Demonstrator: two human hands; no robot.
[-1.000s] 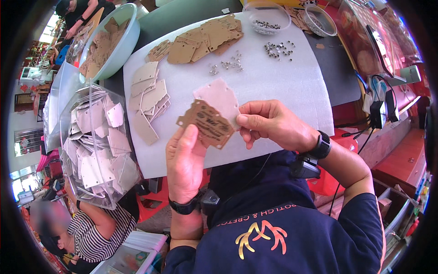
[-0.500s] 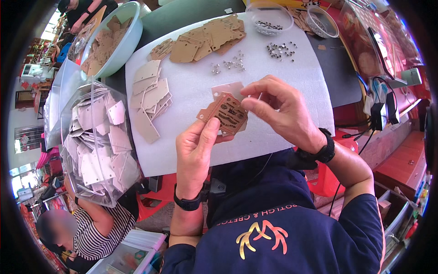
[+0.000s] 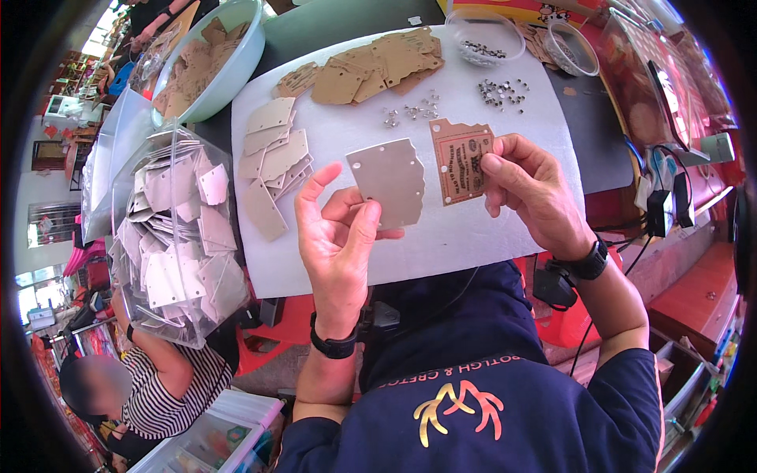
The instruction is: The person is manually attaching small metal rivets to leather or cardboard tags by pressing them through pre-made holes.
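My left hand [image 3: 337, 240] pinches a thin grey plate [image 3: 392, 183] by its lower left part; the plate has a wavy edge and small holes. To its right, my right hand [image 3: 538, 189] grips a brown printed piece [image 3: 456, 167] at its right side. That piece looks like leather or card, with a stitched-looking border, corner holes and a ragged edge. The two pieces are held apart above the white mat [image 3: 331, 268]. Nearest my left hand lies a loose stack of similar grey plates [image 3: 274, 162]. Small clear or silver fittings [image 3: 410, 110] lie beyond the held pieces.
Brown pieces [image 3: 378, 67] are heaped at the mat's far side. Small metal studs [image 3: 502, 94] lie below a clear bowl [image 3: 485, 35]. A clear bin of grey plates [image 3: 177, 236] and a pale tub [image 3: 248, 67] stand left. Another person [image 3: 158, 386] is at lower left.
The brown piece has passed from my left hand to my right, which has drawn it rightward. The grey plate behind it now shows fully in my left hand. The view has shifted slightly.
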